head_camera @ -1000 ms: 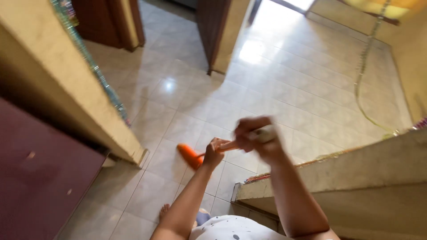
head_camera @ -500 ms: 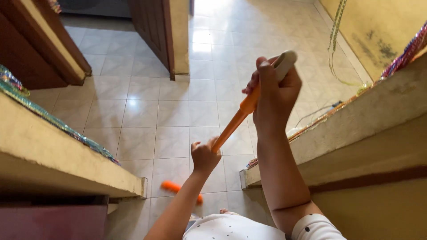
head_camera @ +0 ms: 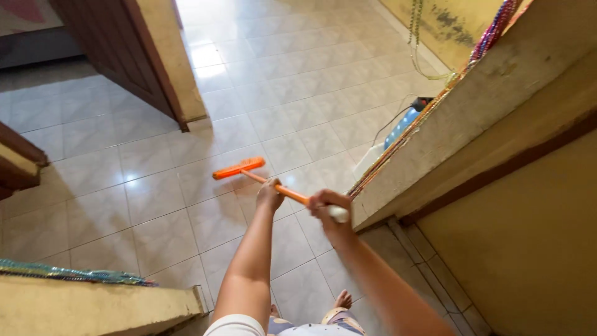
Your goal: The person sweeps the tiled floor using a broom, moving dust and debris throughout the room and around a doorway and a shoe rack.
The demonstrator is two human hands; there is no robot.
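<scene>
Over on the left a low ledge with a strip of glittery tinsel along its edge, and beyond it a dark wooden door standing open. Now the orange broom head, down on the pale tiled floor, bristles touching the tiles out ahead of the sweeper. The orange handle slants back from it. Left hand is wrapped round the handle partway along, fingers closed on it; right hand is clenched over the white grip end, nearer the body. Both holds look firm. To sweep well from here, I'd say keep the head flat to the tiles, let the lower hand steer and the upper hand drive, short even strokes, and mind the wall on the right. The floor is glossy, big square tiles, light bouncing off it toward the far doorway. Bare toes show at the bottom. On the right a plastered wall edged with more tinsel, a blue object and cable tucked at its foot
</scene>
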